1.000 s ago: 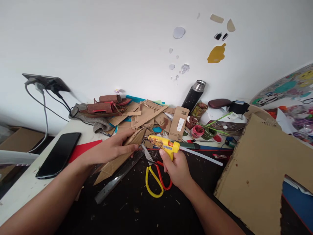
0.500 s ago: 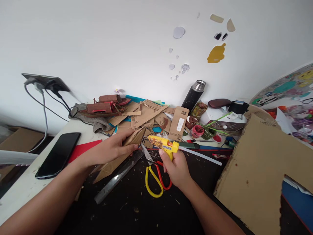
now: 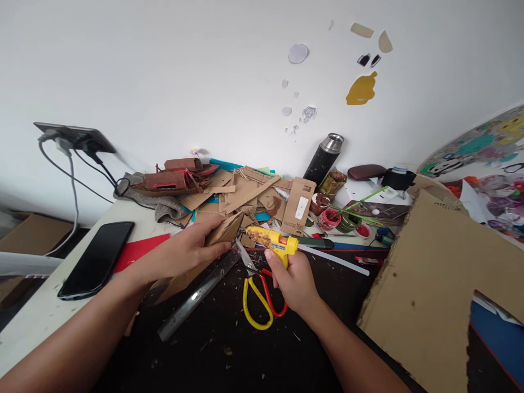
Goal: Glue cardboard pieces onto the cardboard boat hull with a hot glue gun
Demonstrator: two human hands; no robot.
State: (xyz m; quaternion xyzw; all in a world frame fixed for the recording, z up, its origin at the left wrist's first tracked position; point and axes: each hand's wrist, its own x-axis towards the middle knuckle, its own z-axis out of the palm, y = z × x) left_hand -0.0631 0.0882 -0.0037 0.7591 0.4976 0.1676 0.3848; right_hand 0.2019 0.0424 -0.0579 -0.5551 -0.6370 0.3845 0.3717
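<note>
Head view, only one. Both hands busy, neither empty.

Left hand (image 3: 194,248): closed in a pinch, thumb on the near side, fingers over the far side, gripping a folded cardboard piece (image 3: 224,229). Piece is tilted, held above the desk (image 3: 41,319), its far end pointing up-right, its rest running down-left under the hand. Finger contact on the far side partly hidden.

Right hand (image 3: 297,281): wrapped round the handle of a yellow glue gun (image 3: 268,240), thumb along the near side. Trigger finger hidden, can't tell if it's pressed. Nozzle aims left, right at the cardboard's far end; can't tell touching vs. just short. Pale translucent stick (image 3: 335,258) extends right from behind the gun; can't tell if it's seated in it.

Scissors (image 3: 249,267) lie between the hands, yellow and red handles toward the wearer, red loop just beside the right hand. Clear ruler-like strip (image 3: 198,297) lies diagonally, just right of the held piece. Cardboard scraps (image 3: 249,199) piled behind, paint jars (image 3: 329,219) to their right. Phone (image 3: 97,259) left of the left hand, big cardboard sheet (image 3: 421,284) on the right.
</note>
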